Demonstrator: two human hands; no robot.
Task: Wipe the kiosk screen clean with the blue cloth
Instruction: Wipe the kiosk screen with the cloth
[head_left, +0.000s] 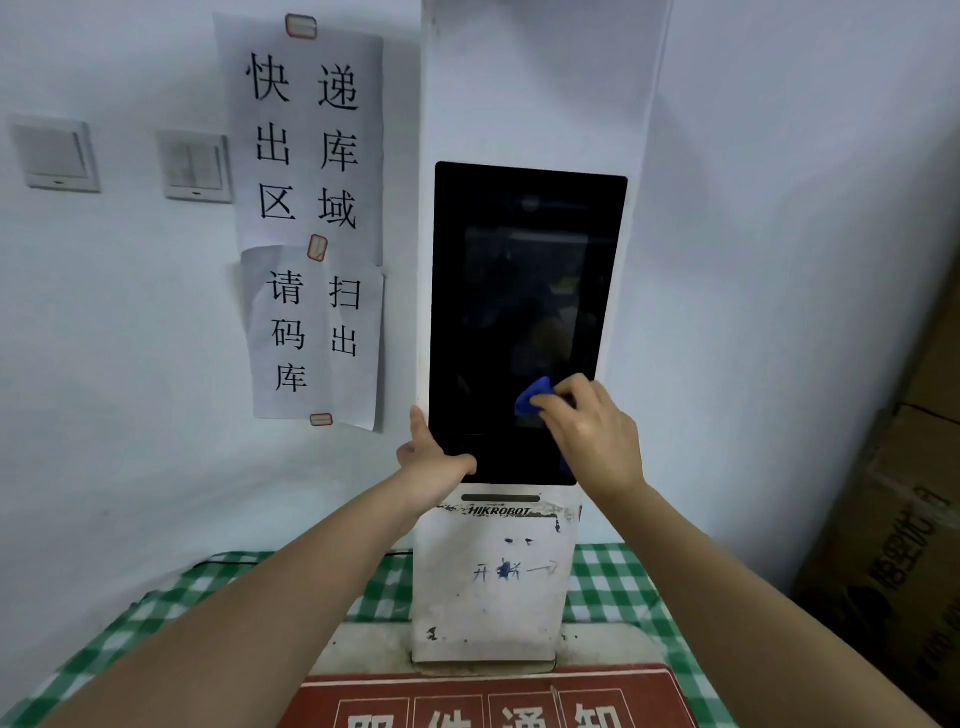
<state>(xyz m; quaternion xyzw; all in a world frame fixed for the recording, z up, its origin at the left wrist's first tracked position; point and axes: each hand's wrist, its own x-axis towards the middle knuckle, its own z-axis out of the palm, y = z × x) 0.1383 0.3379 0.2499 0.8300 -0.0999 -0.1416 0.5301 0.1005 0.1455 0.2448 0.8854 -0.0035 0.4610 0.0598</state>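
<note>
From where I watch, the pale blue-white wall (779, 260) fills most of the view, and against it stands the tall white kiosk column (493, 587) on a table covered with a green-and-white checked cloth (613, 582). A brown cardboard box (893, 545) leans in at the right edge, well apart from the work. Left of the column hang two white paper notices with black characters (311, 208), taped to the wall, and further left two grey wall switches (54, 153).

The black glass kiosk screen (519, 312) sits in the upper half of the column, dark and reflective, so I judge smears would show best from this angle.

My left hand (431, 457) grips the screen's lower left corner, thumb up along the bezel and fingers curled on the bottom edge. I read that as bracing: it steadies the column against the push of wiping.

My right hand (587, 431) is clenched around the small bunched blue cloth (532, 397), which pokes out past the fingertips and presses on the lower right part of the glass. A scrap of blue also shows below the palm. Bunching it gives a firm pad under the fingers.

The upper screen looks not yet reached, so I would judge the wiping only partway along.
</note>
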